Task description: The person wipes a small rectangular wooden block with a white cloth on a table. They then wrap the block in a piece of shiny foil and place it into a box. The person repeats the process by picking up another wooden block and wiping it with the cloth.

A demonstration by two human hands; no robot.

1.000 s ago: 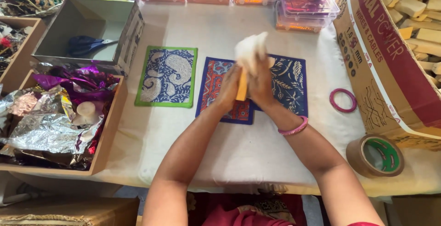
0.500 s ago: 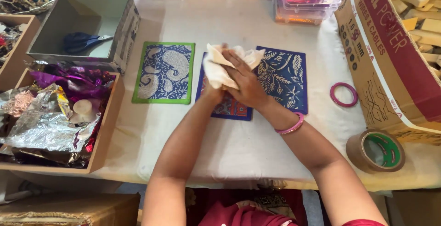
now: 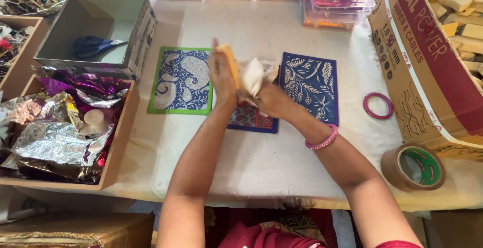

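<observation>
Fingers of left hand [image 3: 220,77] clamp an upright yellow-orange block [image 3: 230,62]; right hand [image 3: 265,98] bunches a cream cloth [image 3: 253,75] against it, above the red-blue patterned card [image 3: 250,117]. Bare tablecloth [image 3: 271,162] lies open toward the near edge.

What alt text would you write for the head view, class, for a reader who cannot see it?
A person's left hand holds a small orange block upright while the right hand presses a white cloth against it, above three patterned fabric panels on a white table.
</observation>
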